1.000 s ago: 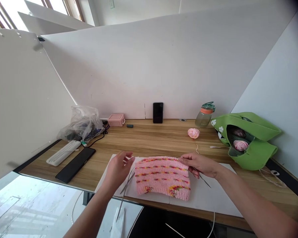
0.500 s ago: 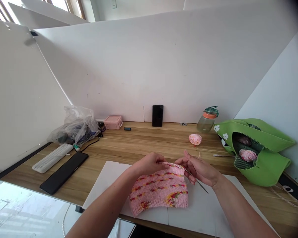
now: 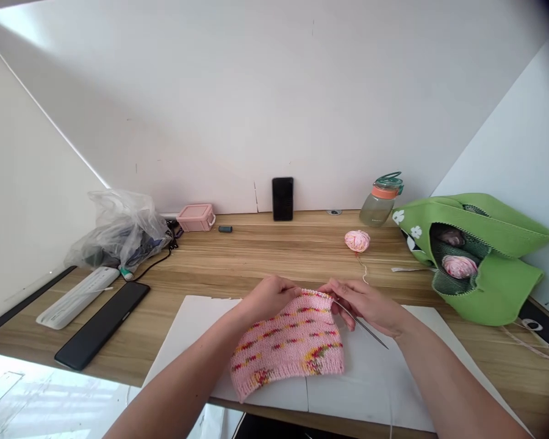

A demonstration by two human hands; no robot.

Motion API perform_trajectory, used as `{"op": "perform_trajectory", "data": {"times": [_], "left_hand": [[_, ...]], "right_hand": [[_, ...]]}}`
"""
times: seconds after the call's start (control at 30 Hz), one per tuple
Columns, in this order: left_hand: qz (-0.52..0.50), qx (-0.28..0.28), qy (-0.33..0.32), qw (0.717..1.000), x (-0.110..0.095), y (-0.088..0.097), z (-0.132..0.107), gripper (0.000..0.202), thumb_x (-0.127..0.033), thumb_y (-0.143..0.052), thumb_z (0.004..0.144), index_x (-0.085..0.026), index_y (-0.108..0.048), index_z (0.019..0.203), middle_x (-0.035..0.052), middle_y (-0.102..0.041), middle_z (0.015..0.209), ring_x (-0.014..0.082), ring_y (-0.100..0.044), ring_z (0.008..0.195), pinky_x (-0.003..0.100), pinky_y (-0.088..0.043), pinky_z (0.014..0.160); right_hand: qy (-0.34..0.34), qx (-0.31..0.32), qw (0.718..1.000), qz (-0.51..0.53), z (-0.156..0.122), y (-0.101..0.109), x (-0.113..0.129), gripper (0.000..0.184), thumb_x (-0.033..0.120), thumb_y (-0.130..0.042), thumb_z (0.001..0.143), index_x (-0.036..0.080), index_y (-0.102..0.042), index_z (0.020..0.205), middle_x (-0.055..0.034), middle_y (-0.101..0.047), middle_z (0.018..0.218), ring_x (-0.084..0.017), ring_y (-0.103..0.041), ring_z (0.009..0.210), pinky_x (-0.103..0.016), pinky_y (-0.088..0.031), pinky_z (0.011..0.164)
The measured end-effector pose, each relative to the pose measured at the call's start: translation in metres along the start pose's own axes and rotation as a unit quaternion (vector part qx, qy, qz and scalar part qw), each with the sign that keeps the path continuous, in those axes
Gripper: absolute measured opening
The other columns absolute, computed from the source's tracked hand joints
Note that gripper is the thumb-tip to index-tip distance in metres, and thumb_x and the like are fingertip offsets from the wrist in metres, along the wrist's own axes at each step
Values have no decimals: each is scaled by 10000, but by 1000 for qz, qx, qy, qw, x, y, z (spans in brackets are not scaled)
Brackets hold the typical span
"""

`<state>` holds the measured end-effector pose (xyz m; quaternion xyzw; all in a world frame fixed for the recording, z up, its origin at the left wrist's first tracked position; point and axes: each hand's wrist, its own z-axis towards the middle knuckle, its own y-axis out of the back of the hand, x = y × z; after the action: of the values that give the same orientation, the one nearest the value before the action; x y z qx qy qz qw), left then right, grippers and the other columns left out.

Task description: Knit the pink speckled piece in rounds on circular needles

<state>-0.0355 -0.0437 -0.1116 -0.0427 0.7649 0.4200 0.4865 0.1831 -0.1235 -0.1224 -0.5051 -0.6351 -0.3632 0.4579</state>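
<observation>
A pink knitted piece (image 3: 288,341) with red and yellow flecks lies on a white board (image 3: 375,378) at the desk's front. My left hand (image 3: 269,297) is closed on its top edge at the left. My right hand (image 3: 370,305) pinches the top right corner and holds a thin metal knitting needle (image 3: 363,324) that slants down to the right. A strand of yarn runs from the piece back to a small pink yarn ball (image 3: 357,241) on the desk.
A green felt bag (image 3: 489,286) with yarn inside lies at the right. At the back stand a bottle (image 3: 379,204), a black phone (image 3: 282,199) and a pink box (image 3: 195,217). A plastic bag (image 3: 116,228), a white power strip (image 3: 75,297) and a black slab (image 3: 103,323) sit left.
My left hand moved right from beside the knitted piece and closed on its top edge. The piece bunched narrower. The view shifted slightly downward.
</observation>
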Motion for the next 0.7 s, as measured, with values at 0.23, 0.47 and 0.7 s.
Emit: {"op": "perform_trajectory", "data": {"times": [0.23,0.47,0.7], "left_hand": [[-6,28,-10,1000,2,7,-4,380,-459,-454,887,-184,-701,974,21,-644,818,157,-514,735,247,-371,640],[-9,58,-3,998,9,22,-17,408,-468,-492,875,-164,-706,1043,29,-659,823,148,-516,700,242,-387,634],[-51,79,22,995,20,30,-25,389,-497,-517,865,-140,-670,834,-6,-547,710,120,-428,653,229,-332,586]], "right_hand": [[-22,-29,999,33,1,-3,-2,625,719,-485,818,136,-661,958,26,-531,616,-49,-368,392,-224,-315,400],[-26,-41,994,95,1,-1,-3,597,685,-518,819,124,-692,926,-13,-569,623,-67,-407,425,-209,-334,378],[-6,-32,994,106,2,0,-5,521,606,-529,846,127,-720,922,-35,-574,668,-100,-478,532,-202,-376,394]]}}
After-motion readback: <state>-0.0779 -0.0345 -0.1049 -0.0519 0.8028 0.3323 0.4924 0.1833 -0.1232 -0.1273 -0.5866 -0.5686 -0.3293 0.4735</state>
